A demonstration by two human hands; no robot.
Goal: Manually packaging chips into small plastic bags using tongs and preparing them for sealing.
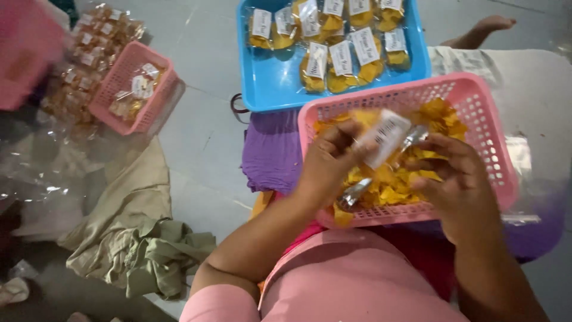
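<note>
Lying at nine o'clock, a small pink plastic mesh basket [136, 89] holds wrapped snack packets on the grey floor [202, 137], with a crumpled beige cloth [134, 232] below it. At twelve o'clock a blue plastic tray [271, 80] carries labelled packets of yellow chips. Nearer the middle, the left hand [326, 167] has its fingers [342, 136] closed on a clear plastic packet with a white label [386, 136], above the large pink plastic basket of yellow chips [476, 107]. The packet's long axis runs from seven o'clock to one o'clock, between both hands. The right hand [462, 179], at three o'clock, curls its fingers onto the packet's upper end.
</note>
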